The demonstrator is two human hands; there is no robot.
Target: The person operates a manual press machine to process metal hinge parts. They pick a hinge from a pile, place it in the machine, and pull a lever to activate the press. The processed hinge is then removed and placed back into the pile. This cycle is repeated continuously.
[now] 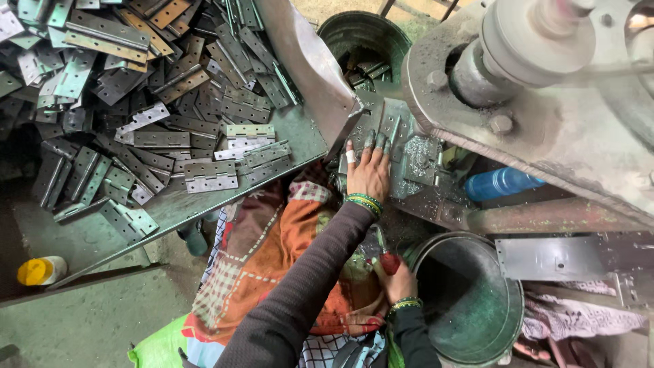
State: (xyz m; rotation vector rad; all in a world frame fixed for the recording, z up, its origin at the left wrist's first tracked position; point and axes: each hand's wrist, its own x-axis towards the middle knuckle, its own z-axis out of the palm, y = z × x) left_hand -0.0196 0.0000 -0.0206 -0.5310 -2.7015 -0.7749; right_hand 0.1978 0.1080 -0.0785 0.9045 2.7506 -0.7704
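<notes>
The left hand [368,174] lies flat, fingers spread, its grip clamped on nothing, atop the hinge plate [390,129] on the press bed [422,160], while the right hand [397,281], beside the bucket [501,324], pinches something red.

The person is wearing dark brown ribbed long sleeves. Green and yellow bangles are circling both wrists. A white strip is wrapping one finger of the left hand [368,174]; the right hand [397,283] is showing none.

Hinges [157,88] piled on tray [300,140] left; bucket [470,300] btm right
</notes>
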